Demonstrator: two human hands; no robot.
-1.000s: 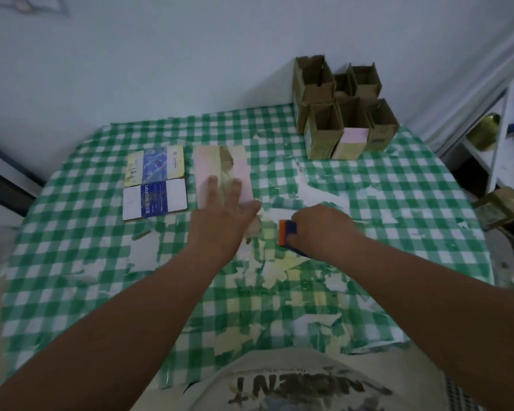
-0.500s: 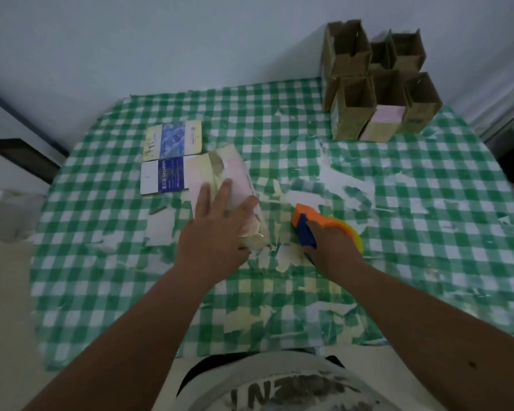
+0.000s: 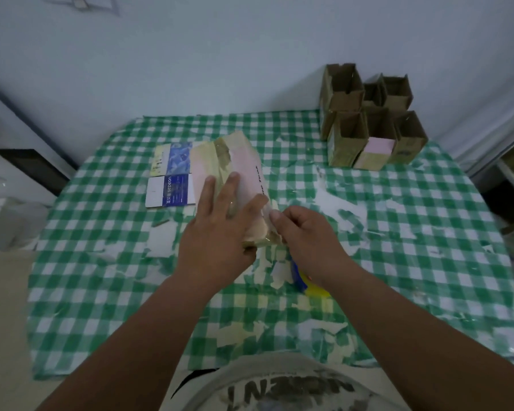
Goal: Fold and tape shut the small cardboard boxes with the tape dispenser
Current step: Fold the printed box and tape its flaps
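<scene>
A green-and-white checked cloth is covering the tabletop (image 3: 398, 232), which is sitting against a pale wall, with torn paper and tape scraps littering the middle.

The left hand (image 3: 217, 232) is lying on the flattened pink carton (image 3: 244, 164), its grip around the near end with fingers stretched along the top and thumb at the right edge. The right hand (image 3: 306, 232) is pinching at that same near corner, fingers curled (whether it is catching a flap or a strip of clear tape cannot be told). The tape dispenser (image 3: 306, 284), blue and yellow, is lying on the cloth under the right wrist, at about 5 o'clock from the carton. Two printed flat cartons (image 3: 169, 176) are lying touching the pink one at 9 o'clock, and the folded boxes (image 3: 368, 120) are standing well apart at 2 o'clock.

The old tape on the carton is looking wrinkled; pulling at it could tear the card's face. The carton could also be sliding onto its neighbours, and the wrist could be knocking the dispenser away.
</scene>
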